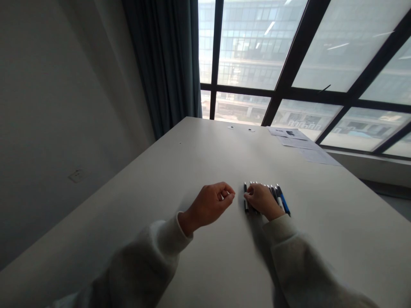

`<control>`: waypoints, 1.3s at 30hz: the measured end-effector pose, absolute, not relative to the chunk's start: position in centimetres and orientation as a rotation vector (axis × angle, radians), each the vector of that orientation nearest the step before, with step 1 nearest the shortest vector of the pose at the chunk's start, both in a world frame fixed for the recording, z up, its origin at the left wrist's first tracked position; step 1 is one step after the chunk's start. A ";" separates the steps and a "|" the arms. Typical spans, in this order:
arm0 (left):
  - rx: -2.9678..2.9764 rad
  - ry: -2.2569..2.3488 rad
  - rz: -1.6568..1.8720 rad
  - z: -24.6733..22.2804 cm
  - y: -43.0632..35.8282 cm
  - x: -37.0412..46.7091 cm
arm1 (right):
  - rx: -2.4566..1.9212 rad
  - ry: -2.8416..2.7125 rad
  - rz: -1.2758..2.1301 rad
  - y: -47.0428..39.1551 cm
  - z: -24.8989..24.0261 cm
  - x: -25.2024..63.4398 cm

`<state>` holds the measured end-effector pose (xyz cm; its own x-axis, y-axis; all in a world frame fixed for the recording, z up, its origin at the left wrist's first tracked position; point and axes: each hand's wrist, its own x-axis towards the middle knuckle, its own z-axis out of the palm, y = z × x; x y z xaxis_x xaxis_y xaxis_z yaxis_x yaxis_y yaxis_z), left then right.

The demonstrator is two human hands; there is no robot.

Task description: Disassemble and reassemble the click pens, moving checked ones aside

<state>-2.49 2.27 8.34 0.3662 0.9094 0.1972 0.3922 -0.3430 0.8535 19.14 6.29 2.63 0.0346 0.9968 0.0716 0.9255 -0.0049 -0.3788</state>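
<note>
Pale sleeves (170, 235) reach up from the near edge of the view, one to the left of the row of pens (280, 200) and the other running up to it from the near right. At the row's left end, the leftmost pen (246, 206) lies flat on the table (205, 149), its long axis running away from the wearer, metal tip at the far end. A slight gap parts it from the next one. Over that gap comes the right hand (263, 201), from the row's right side, so the pen lies just past its fingertips, to the left. Its thumb and fingers are drawn in close and meet the pen about midway along; whether they grip it or only touch it, I cannot tell. The palm and wrist hide much of the row's middle. Out at the right end, the blue pen (284, 201) slants, its far end leaning left. Left of the row, near the leftmost pen but apart from it, the left hand (210, 203) is loosely curled, thumb and index tips nearly together, with nothing visible in it. Of the two, the right hand is nearer that pen.
</note>
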 end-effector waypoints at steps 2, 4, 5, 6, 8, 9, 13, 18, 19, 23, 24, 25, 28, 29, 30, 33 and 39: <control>1.918 1.118 0.897 8.1 2.3 -2.4 | -1.983 -1.971 0.284 6.1 2.8 19.0; 1.931 1.099 0.886 7.8 2.4 -2.3 | -1.969 -1.965 0.252 6.0 3.4 19.1; 1.937 1.094 0.879 7.7 2.5 -2.2 | -1.961 -1.955 0.232 5.8 4.0 19.2; 1.944 1.090 0.871 7.7 2.5 -2.1 | -1.957 -1.940 0.209 5.7 4.8 19.3; 1.972 1.067 0.843 7.6 2.4 -2.0 | -1.930 -1.897 0.156 4.9 6.5 19.6; 1.997 1.038 0.818 7.5 2.1 -2.0 | -1.902 -1.878 0.128 4.3 7.2 19.8; 2.178 0.817 0.719 5.9 0.3 -3.4 | -1.566 -1.982 0.060 -0.1 7.8 20.3; 2.543 0.418 0.504 2.6 -2.4 -7.4 | -1.205 -2.337 0.171 -7.0 3.4 21.3; 2.594 0.405 0.403 2.3 -2.7 -8.2 | -1.153 -2.425 0.198 -7.9 2.6 21.6; 2.652 0.419 0.131 2.2 -3.3 -9.4 | -1.110 -2.609 0.241 -9.0 1.3 22.0; 2.653 0.411 0.099 2.5 -3.4 -9.4 | -1.106 -2.639 0.240 -8.8 1.2 21.9; 2.650 0.399 0.080 2.7 -3.3 -9.3 | -1.104 -2.665 0.229 -8.5 1.1 21.9; 2.636 0.395 0.102 3.2 -3.3 -8.8 | -1.098 -2.712 0.131 -7.6 0.4 21.7; 2.631 0.403 0.111 3.3 -3.3 -8.8 | -1.092 -2.718 0.080 -7.4 0.0 21.7; 2.626 0.408 0.117 3.3 -3.3 -8.8 | -1.082 -2.718 0.020 -7.2 -0.4 21.7; 2.604 0.404 0.150 3.0 -3.3 -8.9 | -1.034 -2.700 -0.161 -7.0 -1.8 22.0; 2.577 0.406 0.225 2.2 -3.2 -9.1 | -0.956 -2.667 -0.438 -6.9 -3.0 22.0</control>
